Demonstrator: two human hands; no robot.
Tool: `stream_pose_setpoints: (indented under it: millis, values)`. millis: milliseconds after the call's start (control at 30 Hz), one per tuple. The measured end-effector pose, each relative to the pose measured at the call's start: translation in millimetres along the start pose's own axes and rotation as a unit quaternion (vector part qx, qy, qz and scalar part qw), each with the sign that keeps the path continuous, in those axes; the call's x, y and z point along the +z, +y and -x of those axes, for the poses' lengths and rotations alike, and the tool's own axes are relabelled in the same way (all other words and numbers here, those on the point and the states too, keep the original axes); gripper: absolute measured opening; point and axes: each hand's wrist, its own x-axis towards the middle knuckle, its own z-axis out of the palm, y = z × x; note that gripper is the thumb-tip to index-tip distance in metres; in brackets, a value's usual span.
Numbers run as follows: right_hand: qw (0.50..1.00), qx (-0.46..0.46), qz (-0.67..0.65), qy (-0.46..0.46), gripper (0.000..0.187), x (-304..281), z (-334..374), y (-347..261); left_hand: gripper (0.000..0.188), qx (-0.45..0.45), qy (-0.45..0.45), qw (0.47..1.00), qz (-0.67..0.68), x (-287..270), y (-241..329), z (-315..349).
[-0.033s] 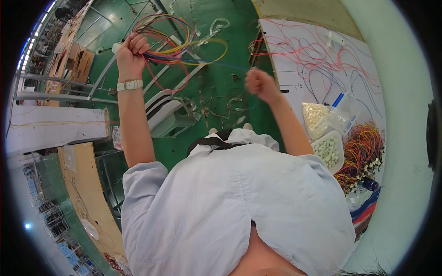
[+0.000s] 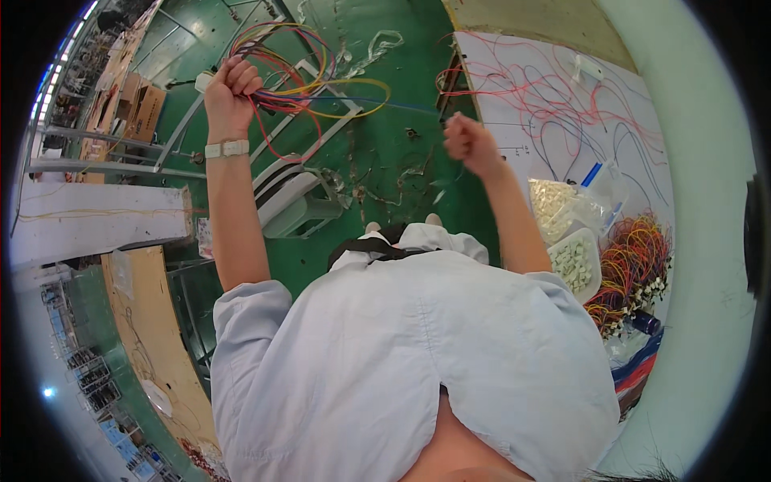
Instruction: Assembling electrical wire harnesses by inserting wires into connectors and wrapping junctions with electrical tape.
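Observation:
My left hand is closed round a looped bundle of coloured wires, red, yellow, blue and darker ones. The loops spread to the right of the fist, above the green floor. From the bundle a blue wire stretches rightward to my right hand. That hand is closed in a pinch on the blue wire, near the left edge of the white table. A short end seems to hang below its fingers, where it blurs.
On the white table at the right lie loose red wires, a bag of cream-coloured small parts, a tub of pale green pieces and a wire heap. A grey stool and metal frame stand left.
My right hand has moved a little right and down, and the blue wire is drawn out further. The yellow loop has shifted slightly; my left hand stays nearly in place.

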Motion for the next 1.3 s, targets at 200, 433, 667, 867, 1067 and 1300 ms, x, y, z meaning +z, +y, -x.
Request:
stream_pose_setpoints:
  millis: [200, 433, 667, 867, 1067, 1300]
  values:
    - [0.991, 0.008, 0.088, -0.095, 0.024, 101, 9, -14, 0.025, 0.188, 0.129, 0.973, -0.049, 13, -77, -4]
    - [0.710, -0.394, 0.583, -0.025, 0.017, 130, -62, 54, 0.022, -0.063, 0.080, 0.980, 0.168, 39, -124, 9]
    - [0.557, -0.498, 0.662, 0.058, 0.031, 122, -68, 13, 0.022, -0.078, 0.156, 0.969, -0.174, 62, -115, 42]
    - [0.554, -0.504, 0.661, 0.052, 0.009, 112, -54, 5, 0.023, -0.285, 0.029, 0.950, -0.125, 64, -97, 55]
    - [0.514, -0.199, 0.834, -0.017, 0.034, 82, 33, 76, 0.021, -0.168, 0.051, 0.965, -0.195, 64, -120, 48]
    - [0.808, -0.032, 0.582, 0.082, 0.025, 137, 120, -27, 0.020, -0.185, 0.131, 0.968, -0.111, 57, -128, 39]
